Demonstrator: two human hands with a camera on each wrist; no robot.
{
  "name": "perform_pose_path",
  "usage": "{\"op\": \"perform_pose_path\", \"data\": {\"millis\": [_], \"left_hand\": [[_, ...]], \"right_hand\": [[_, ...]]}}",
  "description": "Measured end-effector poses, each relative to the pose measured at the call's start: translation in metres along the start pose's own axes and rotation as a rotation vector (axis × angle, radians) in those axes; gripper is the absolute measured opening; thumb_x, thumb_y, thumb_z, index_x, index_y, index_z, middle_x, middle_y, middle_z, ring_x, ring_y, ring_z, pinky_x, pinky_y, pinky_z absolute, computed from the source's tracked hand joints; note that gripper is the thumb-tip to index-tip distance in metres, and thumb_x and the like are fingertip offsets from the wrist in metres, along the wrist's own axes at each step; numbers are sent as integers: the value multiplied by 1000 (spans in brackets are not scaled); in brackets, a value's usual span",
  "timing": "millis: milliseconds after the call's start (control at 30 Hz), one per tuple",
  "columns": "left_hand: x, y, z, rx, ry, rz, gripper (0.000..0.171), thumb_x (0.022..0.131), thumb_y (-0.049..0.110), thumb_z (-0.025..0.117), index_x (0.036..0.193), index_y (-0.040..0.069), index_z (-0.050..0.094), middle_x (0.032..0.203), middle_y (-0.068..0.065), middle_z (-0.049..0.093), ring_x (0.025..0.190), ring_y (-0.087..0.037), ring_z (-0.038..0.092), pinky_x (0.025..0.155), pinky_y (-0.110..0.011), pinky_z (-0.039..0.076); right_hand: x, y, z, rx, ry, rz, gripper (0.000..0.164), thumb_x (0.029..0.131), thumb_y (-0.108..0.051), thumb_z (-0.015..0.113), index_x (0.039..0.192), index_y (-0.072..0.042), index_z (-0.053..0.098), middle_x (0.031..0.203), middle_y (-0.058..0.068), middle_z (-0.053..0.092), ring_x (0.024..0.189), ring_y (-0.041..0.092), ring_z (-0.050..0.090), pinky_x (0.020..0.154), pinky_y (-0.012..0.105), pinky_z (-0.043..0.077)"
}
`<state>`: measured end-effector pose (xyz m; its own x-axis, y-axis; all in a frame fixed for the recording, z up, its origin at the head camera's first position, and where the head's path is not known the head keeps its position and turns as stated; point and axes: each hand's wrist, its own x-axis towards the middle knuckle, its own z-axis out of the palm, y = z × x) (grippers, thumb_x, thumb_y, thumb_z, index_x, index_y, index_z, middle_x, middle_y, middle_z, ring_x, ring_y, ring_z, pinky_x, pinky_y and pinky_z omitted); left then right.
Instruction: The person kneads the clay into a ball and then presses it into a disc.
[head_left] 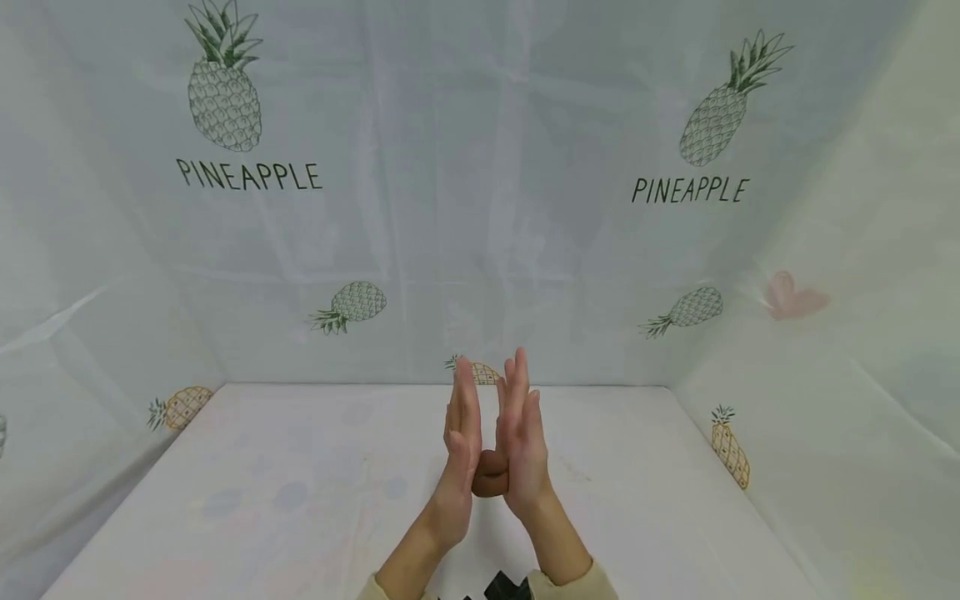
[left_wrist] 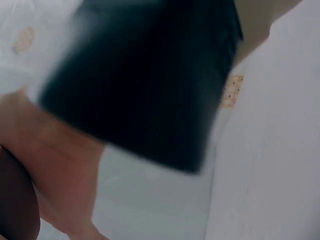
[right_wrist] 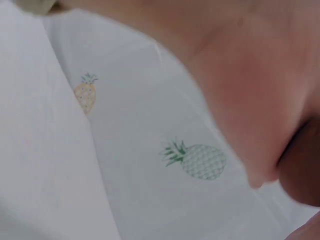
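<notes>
A brown lump (head_left: 491, 473) with a crease across it, like modelling clay, is held between the two palms. My left hand (head_left: 462, 442) lies along its left side, fingers straight and pointing up. On the other side my right hand (head_left: 522, 442) presses with its palm, fingers likewise extended upward. The fingertips of the two hands stand apart. Part of the lump (right_wrist: 302, 167) shows at the right edge of the right wrist view, against a palm. In the left wrist view the lump (left_wrist: 16, 197) appears dark at the left edge.
Below the hands spreads a white table (head_left: 300, 533). A pale curtain (head_left: 465, 208) printed with pineapples surrounds it at the back and sides. A black object (head_left: 504, 586) sits between the sleeves at the bottom. A blurred dark block (left_wrist: 145, 90) fills much of the left wrist view.
</notes>
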<state>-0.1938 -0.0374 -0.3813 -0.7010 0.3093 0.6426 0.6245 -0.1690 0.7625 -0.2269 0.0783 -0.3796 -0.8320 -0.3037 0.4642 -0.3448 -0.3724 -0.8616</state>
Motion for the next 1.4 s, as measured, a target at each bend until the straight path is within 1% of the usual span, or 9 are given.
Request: {"op": "perform_pose_path", "data": {"millis": [133, 267, 367, 467, 567, 667, 767, 800, 1400], "left_hand": [[0, 0, -2, 19, 46, 25, 66, 108, 61, -5, 166, 35, -23, 172, 12, -34, 155, -15, -38, 109, -72, -30], [-1, -1, -6, 26, 121, -2, 66, 108, 62, -5, 166, 37, -21, 173, 17, -30, 156, -10, -33, 113, -71, -25], [-1, 0, -11, 47, 167, -15, 65, 108, 61, -5, 167, 38, -19, 173, 19, -29, 157, -8, -31, 116, -68, -25], [-1, -1, -15, 74, 207, -27, 66, 108, 62, -5, 167, 38, -20, 173, 18, -29, 157, -10, -32, 115, -67, -28], [0, -2, -19, 62, 230, -59, 67, 106, 67, -3, 165, 41, -21, 172, 17, -30, 156, -10, -34, 116, -67, -26], [1, -3, -23, 41, 237, -92, 67, 105, 69, -2, 165, 45, -20, 172, 17, -31, 155, -10, -34, 116, -68, -24], [4, -4, -25, 36, 230, -123, 66, 105, 69, -2, 164, 47, -21, 171, 20, -31, 154, -10, -34, 117, -68, -21], [5, -5, -25, 41, 228, -130, 65, 105, 68, -2, 164, 47, -21, 170, 20, -31, 154, -11, -34, 116, -69, -23], [2, -19, -9, 95, 84, -206, 60, 112, 50, -3, 167, 31, -20, 173, 12, -26, 159, -18, -29, 116, -65, -28]], "right_hand": [[1, 5, 0, 0, -9, 59, 61, 108, -64, -3, 166, -49, -15, 175, -13, -22, 161, 26, -22, 120, 36, 32], [-3, 10, 7, 10, -76, 129, 62, 105, -71, -4, 163, -55, -17, 173, -17, -24, 93, 15, 65, 45, 18, 29], [-6, 13, 13, 41, -130, 152, 60, 105, -70, -5, 162, -58, -16, 173, -17, -25, 46, 6, 24, 44, 16, 23], [-9, 13, 19, 32, -167, 152, 59, 105, -68, -7, 163, -57, -17, 173, -21, -21, 48, -3, 29, 45, 16, 23], [-12, 10, 24, -26, -174, 147, 59, 106, -67, -7, 163, -56, -16, 159, -13, 43, 47, 7, 23, 48, 19, 23], [-12, 6, 27, -76, -196, 106, 58, 108, -61, -9, 164, -53, -16, 157, -16, 42, 90, 21, 65, 91, 28, 50], [-11, 1, 28, -106, -205, 48, 58, 109, -58, -9, 166, -47, -16, 174, -18, 3, 163, 31, 13, 129, 57, 1], [-10, 0, 28, -104, -206, 27, 60, 109, -56, -9, 167, -43, -16, 173, -20, -16, 164, 30, -12, 125, 64, -15], [-9, -22, 9, -42, -35, -110, 61, 111, -53, -4, 169, -39, -12, 177, -6, -12, 164, 31, -10, 123, 68, -16]]}}
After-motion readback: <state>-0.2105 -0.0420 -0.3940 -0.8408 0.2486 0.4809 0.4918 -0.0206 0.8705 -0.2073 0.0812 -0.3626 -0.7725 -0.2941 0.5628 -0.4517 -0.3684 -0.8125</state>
